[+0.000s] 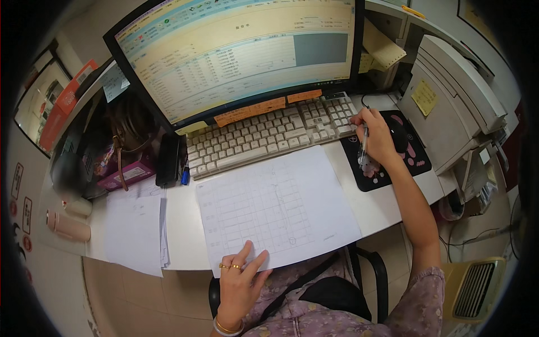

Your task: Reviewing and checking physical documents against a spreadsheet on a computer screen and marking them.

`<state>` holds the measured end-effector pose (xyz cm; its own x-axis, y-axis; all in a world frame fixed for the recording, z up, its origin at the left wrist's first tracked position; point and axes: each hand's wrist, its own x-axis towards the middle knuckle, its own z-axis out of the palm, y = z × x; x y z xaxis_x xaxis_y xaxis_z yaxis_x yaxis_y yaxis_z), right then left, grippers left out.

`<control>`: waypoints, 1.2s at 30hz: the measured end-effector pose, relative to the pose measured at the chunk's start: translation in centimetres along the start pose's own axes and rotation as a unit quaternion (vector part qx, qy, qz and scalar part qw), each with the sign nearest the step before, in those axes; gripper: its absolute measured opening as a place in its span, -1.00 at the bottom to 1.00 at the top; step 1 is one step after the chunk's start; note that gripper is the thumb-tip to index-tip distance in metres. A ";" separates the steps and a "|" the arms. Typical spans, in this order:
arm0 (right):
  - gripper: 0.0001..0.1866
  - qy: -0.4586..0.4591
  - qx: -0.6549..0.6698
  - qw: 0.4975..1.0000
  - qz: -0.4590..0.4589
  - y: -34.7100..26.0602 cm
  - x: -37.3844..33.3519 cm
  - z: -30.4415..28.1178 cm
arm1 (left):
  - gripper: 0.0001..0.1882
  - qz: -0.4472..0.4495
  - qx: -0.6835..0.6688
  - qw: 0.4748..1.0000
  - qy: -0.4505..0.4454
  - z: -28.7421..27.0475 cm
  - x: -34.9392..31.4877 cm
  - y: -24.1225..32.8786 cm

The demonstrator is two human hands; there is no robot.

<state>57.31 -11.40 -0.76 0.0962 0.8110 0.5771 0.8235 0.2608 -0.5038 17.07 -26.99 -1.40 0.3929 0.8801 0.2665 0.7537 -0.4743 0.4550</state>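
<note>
My left hand (240, 285), with rings and bracelets, rests its spread fingers on the near edge of a white printed sheet (331, 194) with a table grid and some handwriting. My right hand (376, 135) holds a pen (363, 145), its tip pointing down. The fingertips of that hand are at the number pad on the right end of a beige keyboard (252, 137). A black patterned mouse pad (370, 182) lies beneath the right hand and wrist. Beside it, a dark mouse (398, 137) is partly hidden by the hand.
A monitor (236, 56) showing a data table stands behind the keyboard. On the left are a paper stack (132, 230), a pink cup (68, 226), a blue marker (185, 173) and a brown bag (132, 121). A bulky printer (449, 101) stands at the right.
</note>
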 end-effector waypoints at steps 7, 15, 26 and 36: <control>-0.84 0.010 -0.049 0.999 0.011 -0.4 0.0 -0.1 | -0.55 0.003 -0.002 1.000 0.000 -0.3 0.1 0.1; -0.84 0.029 -0.024 0.999 -0.023 -1.6 -0.1 0.1 | -0.55 0.002 -0.006 1.000 -0.004 -0.3 0.1 0.0; -0.84 0.017 -0.015 0.999 -0.032 -1.9 -0.3 0.5 | -0.54 0.005 0.000 1.000 -0.005 -0.3 0.2 0.1; -0.82 0.020 -0.023 0.999 -0.035 -2.0 -0.2 0.7 | -0.54 0.000 0.000 1.000 -0.005 -0.3 0.1 0.0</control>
<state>55.28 -11.66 -0.34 0.0589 0.7700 0.6353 0.8534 0.2913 -0.4323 16.95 -26.89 -1.10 0.3971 0.8807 0.2583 0.7543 -0.4735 0.4547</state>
